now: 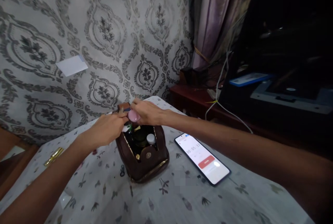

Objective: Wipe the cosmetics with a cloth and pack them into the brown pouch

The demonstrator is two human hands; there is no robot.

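A dark brown zippered bag [145, 166] stands open on the patterned cloth, its mouth facing up. Inside it show a round white cap [151, 139], a dark green item [140, 137] and a small whitish piece at the left. My right hand [148, 111] is closed at the back of the opening, with a smooth pink rounded object [134, 115] in its fingers. Close beside it, my left hand [109, 129] reaches over the bag's left rear rim, fingers pinched together. What those left fingertips grip is hidden.
A phone [203, 159] showing a running timer lies right of the bag. A gold tube [53, 156] rests at the left on the cloth [166, 203]. A patterned wall stands behind; a dark screen [286, 36] and a white cable [221, 74] are at the right.
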